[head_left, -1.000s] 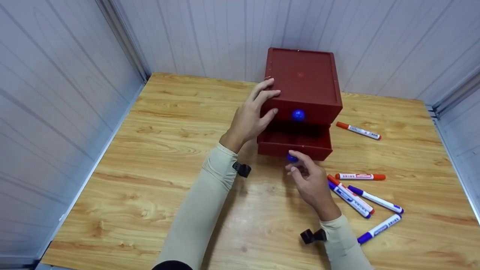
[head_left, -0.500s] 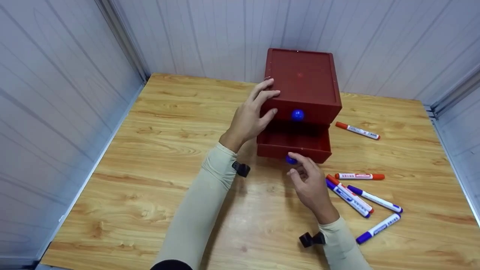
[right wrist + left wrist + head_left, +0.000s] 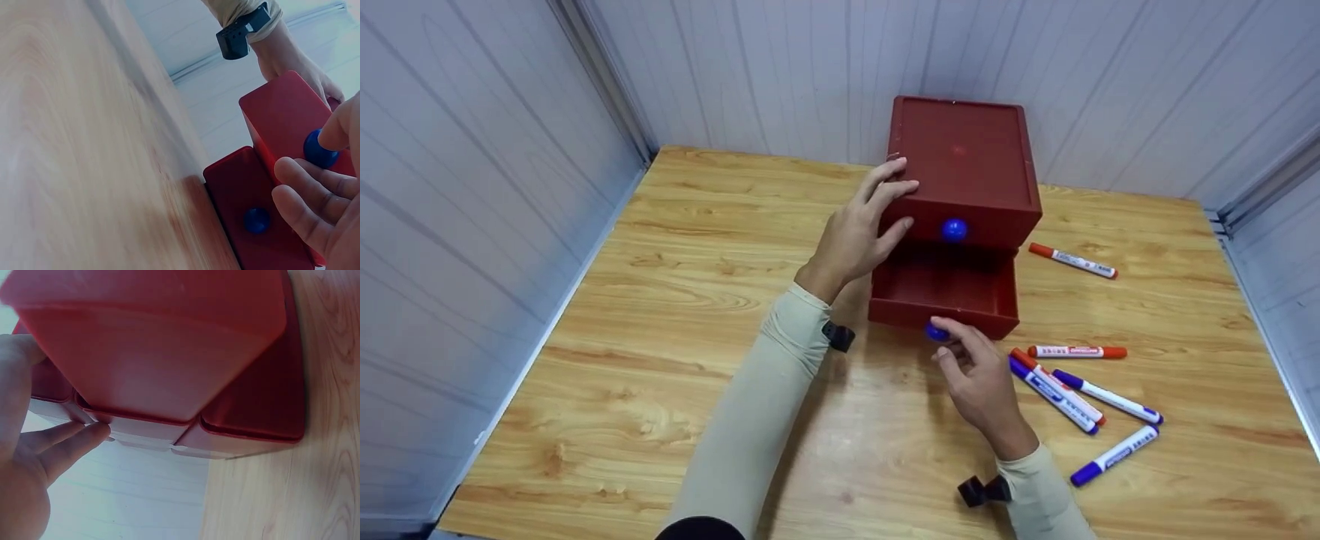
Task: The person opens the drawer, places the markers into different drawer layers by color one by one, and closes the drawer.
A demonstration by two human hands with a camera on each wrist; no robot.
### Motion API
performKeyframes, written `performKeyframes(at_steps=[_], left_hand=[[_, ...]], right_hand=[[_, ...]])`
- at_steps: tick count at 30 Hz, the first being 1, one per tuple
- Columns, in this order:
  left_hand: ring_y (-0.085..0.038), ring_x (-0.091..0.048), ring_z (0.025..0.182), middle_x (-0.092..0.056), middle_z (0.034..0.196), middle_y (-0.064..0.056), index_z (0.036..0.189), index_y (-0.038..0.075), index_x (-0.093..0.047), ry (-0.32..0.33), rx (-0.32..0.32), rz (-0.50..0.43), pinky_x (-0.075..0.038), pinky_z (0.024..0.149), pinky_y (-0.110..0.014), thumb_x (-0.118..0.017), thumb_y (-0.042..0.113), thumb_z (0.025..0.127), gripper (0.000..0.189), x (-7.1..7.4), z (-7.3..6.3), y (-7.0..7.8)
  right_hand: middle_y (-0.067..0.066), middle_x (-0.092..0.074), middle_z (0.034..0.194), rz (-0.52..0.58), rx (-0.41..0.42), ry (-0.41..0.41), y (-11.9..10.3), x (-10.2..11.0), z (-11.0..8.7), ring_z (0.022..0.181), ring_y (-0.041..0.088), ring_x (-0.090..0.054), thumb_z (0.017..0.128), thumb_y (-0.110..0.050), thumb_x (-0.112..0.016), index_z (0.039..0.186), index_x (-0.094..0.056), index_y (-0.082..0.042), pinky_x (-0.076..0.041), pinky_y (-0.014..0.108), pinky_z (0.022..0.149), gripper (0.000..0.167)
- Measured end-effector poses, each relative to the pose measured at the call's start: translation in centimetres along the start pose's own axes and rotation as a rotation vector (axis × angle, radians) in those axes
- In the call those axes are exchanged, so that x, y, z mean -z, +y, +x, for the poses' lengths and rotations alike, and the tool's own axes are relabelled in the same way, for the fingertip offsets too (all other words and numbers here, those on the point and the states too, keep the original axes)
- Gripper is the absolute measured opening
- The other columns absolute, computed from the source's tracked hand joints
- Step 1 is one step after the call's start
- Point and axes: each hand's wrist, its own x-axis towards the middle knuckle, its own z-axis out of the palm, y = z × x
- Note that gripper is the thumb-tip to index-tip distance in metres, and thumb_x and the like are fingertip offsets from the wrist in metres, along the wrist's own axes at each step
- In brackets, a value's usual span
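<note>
A dark red drawer cabinet (image 3: 960, 161) stands near the back wall. Its middle drawer (image 3: 901, 312) is pulled out, and the visible inside holds nothing. At that drawer's round blue knob (image 3: 320, 148), my right hand (image 3: 986, 379) has its index finger and thumb on either side. My left hand (image 3: 849, 238) rests on the cabinet's left front corner, fingers spread over the top edge and thumb against the front. The top drawer, with its own blue knob (image 3: 954, 229), is closed. Below, the right wrist view shows another closed drawer with a blue knob (image 3: 257, 220).
Several markers lie right of the cabinet on the wooden table (image 3: 675, 337). A red-capped marker (image 3: 1072, 261) is beside the cabinet; another red marker (image 3: 1078, 352) and a blue marker (image 3: 1114, 455) lie nearer. Light panel walls (image 3: 780, 75) enclose the table.
The middle drawer has slid farther out toward me, with my right hand moving back along with its knob. My left hand has stayed on the cabinet.
</note>
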Motion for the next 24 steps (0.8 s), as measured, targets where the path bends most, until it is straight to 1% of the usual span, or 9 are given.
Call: performKeyframes(at_steps=[6,7,8,10,13,14,19,21,24], left_hand=[[-0.020,-0.059,0.074,-0.035,0.157,0.003,0.139,0.019,-0.053,0.001,-0.028,0.046,-0.051,0.067,-0.030,-0.059,0.035,0.101,0.042,0.0,-0.1,-0.3],[-0.020,-0.060,0.078,-0.035,0.157,0.003,0.139,0.019,-0.053,0.004,-0.036,0.051,-0.052,0.067,-0.030,-0.058,0.035,0.101,0.042,-0.1,-0.1,-0.4],[-0.020,-0.062,0.082,-0.036,0.157,0.003,0.139,0.019,-0.053,0.009,-0.044,0.053,-0.052,0.068,-0.030,-0.058,0.035,0.101,0.042,-0.1,-0.2,-0.4],[-0.020,-0.064,0.100,-0.037,0.157,0.001,0.139,0.019,-0.054,0.024,-0.067,0.052,-0.053,0.071,-0.032,-0.058,0.034,0.101,0.041,-0.2,-0.2,-0.4],[-0.020,-0.059,0.120,-0.038,0.156,-0.002,0.139,0.019,-0.054,0.047,-0.099,0.044,-0.054,0.076,-0.035,-0.059,0.032,0.101,0.040,-0.3,-0.2,-0.5],[-0.020,-0.057,0.124,-0.039,0.155,-0.003,0.139,0.019,-0.054,0.053,-0.107,0.040,-0.054,0.078,-0.036,-0.059,0.032,0.101,0.040,-0.3,-0.2,-0.5],[-0.018,-0.053,0.128,-0.039,0.155,-0.003,0.138,0.018,-0.055,0.065,-0.113,0.025,-0.053,0.085,-0.036,-0.060,0.030,0.101,0.039,-0.4,-0.2,-0.6],[-0.018,-0.052,0.129,-0.039,0.155,-0.004,0.138,0.018,-0.055,0.058,-0.108,0.030,-0.053,0.086,-0.035,-0.060,0.030,0.101,0.039,-0.3,-0.2,-0.6],[-0.017,-0.052,0.129,-0.038,0.155,-0.004,0.138,0.017,-0.054,0.032,-0.101,0.053,-0.053,0.085,-0.034,-0.058,0.031,0.101,0.039,-0.2,-0.1,-0.5]], right_hand=[[0.018,-0.068,0.096,-0.023,0.024,-0.002,-0.2,0.0,-0.4,0.075,0.025,-0.067,0.085,0.020,-0.062,0.121,-0.068,0.004,-0.053,0.021,0.066,0.040],[0.018,-0.068,0.096,-0.024,0.032,0.001,-0.2,0.0,-0.5,0.074,0.024,-0.067,0.085,0.020,-0.062,0.121,-0.068,0.004,-0.053,0.021,0.066,0.040],[0.018,-0.068,0.095,-0.025,0.039,0.004,-0.3,0.0,-0.6,0.074,0.024,-0.067,0.084,0.020,-0.062,0.120,-0.068,0.004,-0.053,0.021,0.066,0.040],[0.015,-0.068,0.095,-0.022,0.054,0.004,-0.3,0.0,-0.7,0.074,0.025,-0.067,0.083,0.021,-0.062,0.120,-0.068,0.004,-0.054,0.022,0.066,0.041],[0.010,-0.068,0.093,-0.017,0.076,0.009,-0.5,-0.1,-0.8,0.072,0.027,-0.067,0.082,0.022,-0.062,0.120,-0.068,0.005,-0.054,0.023,0.065,0.042],[0.009,-0.068,0.092,-0.016,0.082,0.012,-0.6,-0.1,-0.8,0.072,0.027,-0.067,0.081,0.022,-0.062,0.119,-0.068,0.005,-0.054,0.023,0.064,0.042],[0.009,-0.068,0.091,-0.030,0.102,0.018,-0.8,-0.1,-0.9,0.071,0.023,-0.066,0.081,0.023,-0.062,0.118,-0.069,0.004,-0.052,0.019,0.064,0.041],[0.009,-0.068,0.091,-0.039,0.105,0.017,-0.9,-0.1,-1.0,0.072,0.022,-0.066,0.081,0.023,-0.063,0.117,-0.069,0.004,-0.051,0.018,0.064,0.041],[0.008,-0.068,0.090,-0.046,0.102,0.017,-1.0,-0.1,-1.2,0.072,0.021,-0.066,0.081,0.022,-0.063,0.117,-0.069,0.004,-0.052,0.019,0.063,0.041]])
